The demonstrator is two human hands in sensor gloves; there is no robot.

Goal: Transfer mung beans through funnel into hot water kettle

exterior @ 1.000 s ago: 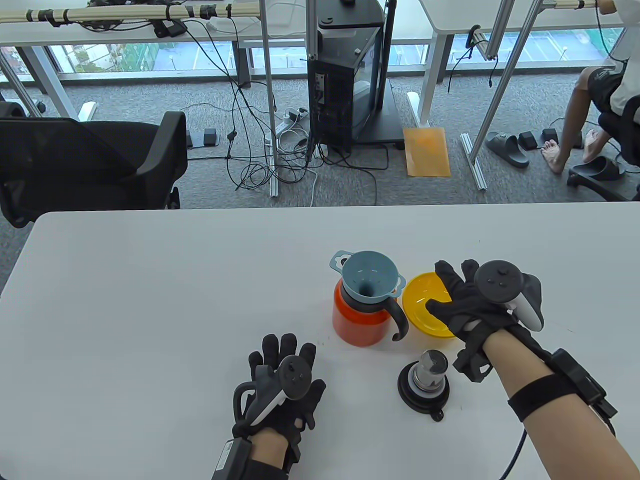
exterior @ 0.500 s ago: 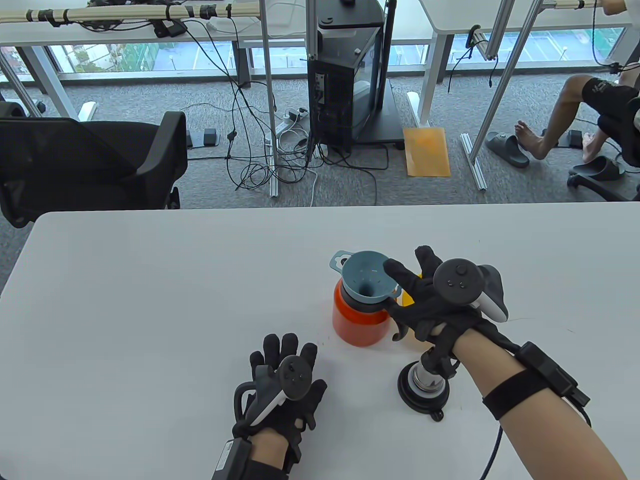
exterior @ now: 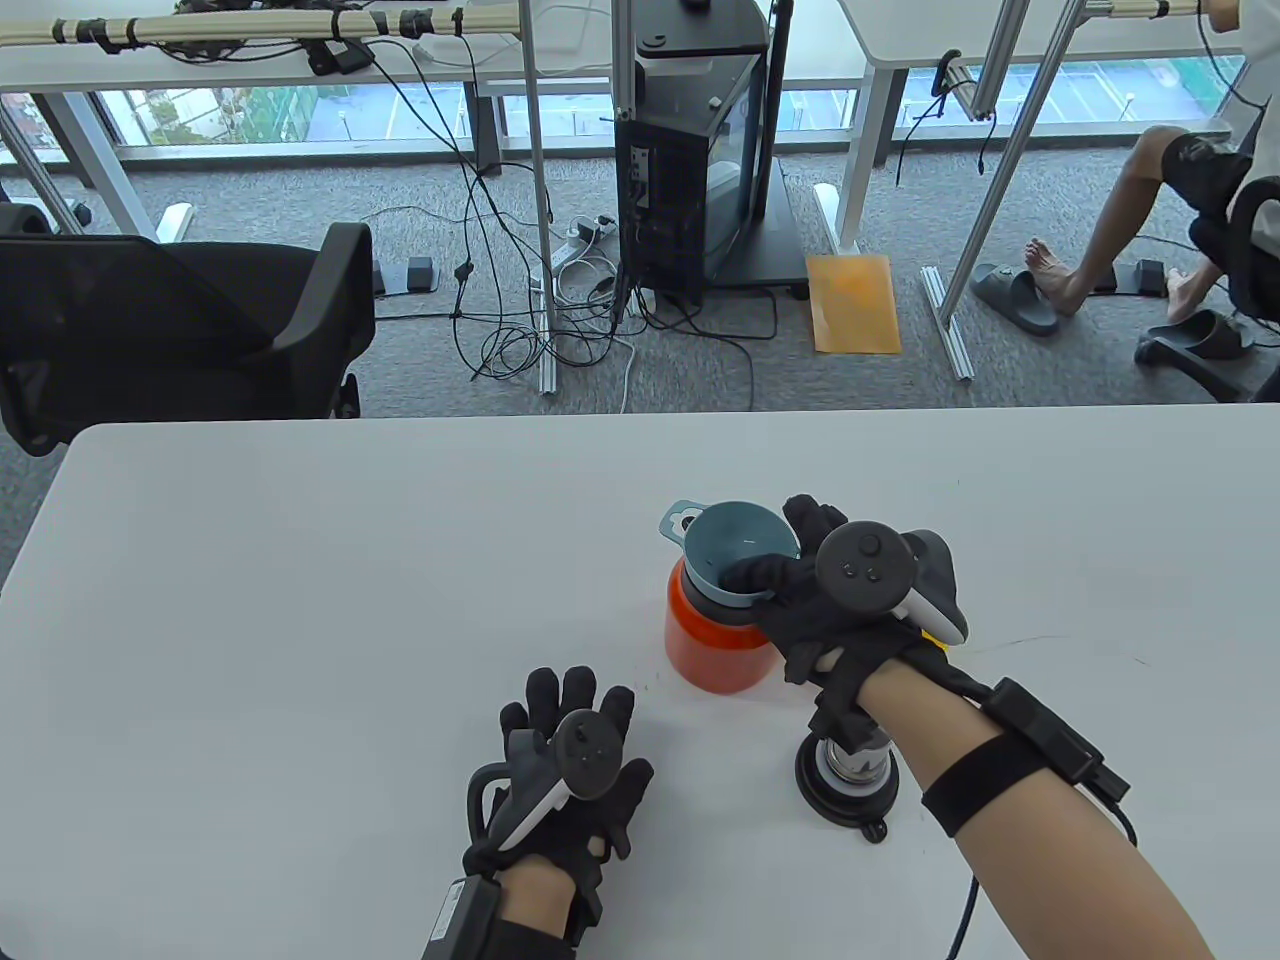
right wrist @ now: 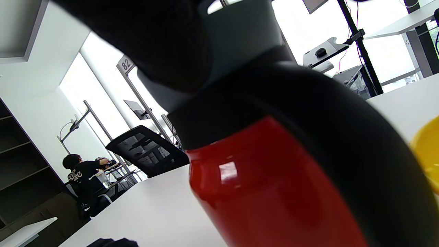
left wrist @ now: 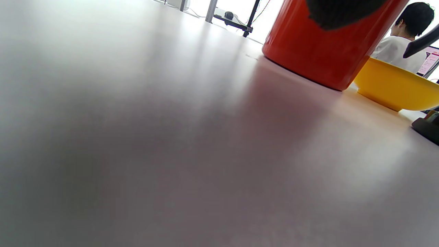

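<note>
An orange kettle (exterior: 715, 650) with a black collar and handle stands mid-table, and a grey-blue funnel (exterior: 725, 540) sits in its mouth. My right hand (exterior: 775, 545) grips the funnel's right rim, thumb inside the cup and fingers outside. The right wrist view shows the kettle (right wrist: 267, 192) and funnel (right wrist: 240, 37) close up under a dark finger. My left hand (exterior: 570, 700) lies flat on the table in front of the kettle, fingers spread, holding nothing. The yellow bowl (left wrist: 394, 85) stands right of the kettle, mostly hidden under my right hand in the table view. No beans show.
The kettle's lid (exterior: 848, 775) stands on the table in front of the kettle, partly under my right wrist. The white table (exterior: 300, 600) runs wide to the left and back. An office chair (exterior: 180, 320) stands beyond the far left edge.
My right hand left the yellow bowl, moved left and took hold of the funnel's rim. The left hand, kettle and lid have not moved.
</note>
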